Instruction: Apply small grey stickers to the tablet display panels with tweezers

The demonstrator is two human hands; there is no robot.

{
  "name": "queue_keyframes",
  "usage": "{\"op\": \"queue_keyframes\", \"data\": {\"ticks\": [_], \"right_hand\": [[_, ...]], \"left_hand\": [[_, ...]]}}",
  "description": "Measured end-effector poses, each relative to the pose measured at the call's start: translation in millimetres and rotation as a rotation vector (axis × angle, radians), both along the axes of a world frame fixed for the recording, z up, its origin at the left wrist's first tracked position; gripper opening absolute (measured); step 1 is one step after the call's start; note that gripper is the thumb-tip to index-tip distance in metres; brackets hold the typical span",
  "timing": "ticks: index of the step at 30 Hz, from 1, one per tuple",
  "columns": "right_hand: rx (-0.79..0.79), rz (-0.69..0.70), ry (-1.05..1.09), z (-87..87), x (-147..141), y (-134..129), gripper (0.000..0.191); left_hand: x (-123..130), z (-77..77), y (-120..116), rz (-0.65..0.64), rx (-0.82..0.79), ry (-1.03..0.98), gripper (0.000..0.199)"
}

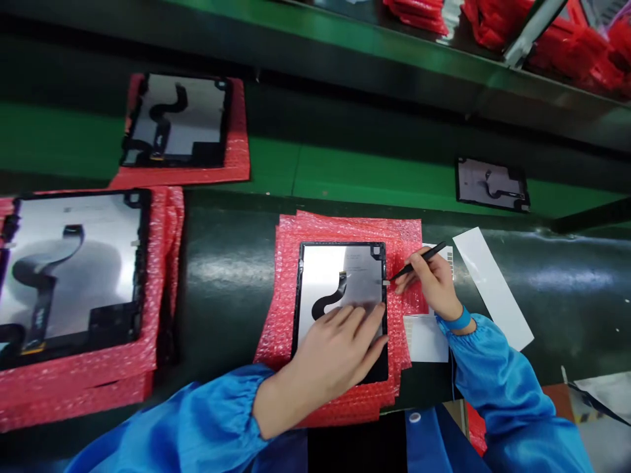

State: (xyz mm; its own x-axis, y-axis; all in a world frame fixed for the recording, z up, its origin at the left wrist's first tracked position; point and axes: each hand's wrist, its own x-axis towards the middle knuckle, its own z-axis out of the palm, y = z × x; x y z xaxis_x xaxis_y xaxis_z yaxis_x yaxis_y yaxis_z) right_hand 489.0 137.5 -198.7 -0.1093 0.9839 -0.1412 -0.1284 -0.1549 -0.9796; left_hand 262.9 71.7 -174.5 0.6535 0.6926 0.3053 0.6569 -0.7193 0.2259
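Observation:
A tablet-sized display panel (365, 276), silvery at the back with a black frame and a curled black flex cable (328, 301), lies on a stack of red bubble-wrap bags (286, 289). Across its lower part my left hand (340, 341) rests flat, fingers stretched out, hiding the cable's lower end. My right hand (434, 282) pinches a slim black pointed tool (428, 253). Its tip meets a small whitish tab (386, 282) on the panel's right edge. Beneath and beside the right hand are white label sheets (428, 340), partly covered.
Another panel (98, 263) sits on red bags at the left. Behind it lies a panel (192, 108) on red wrap, and a smaller-looking one (490, 184) is at the back right. A white strip (493, 286) lies right of my hand. Overhead runs a shelf (345, 39) holding red packets.

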Motion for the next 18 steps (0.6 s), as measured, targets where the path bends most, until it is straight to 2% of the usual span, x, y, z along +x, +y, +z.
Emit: {"op": "queue_keyframes", "data": {"ticks": [6,18], "right_hand": [[-0.062,0.078,0.015,-10.3,-7,-5,0.041],[-0.116,0.064,0.01,-15.3,-6,-10,0.043]], "left_hand": [[8,-11.6,-4,0.046,-0.062,0.107,0.047],[6,-11.2,-4,0.06,-0.091,0.1,0.047]]}}
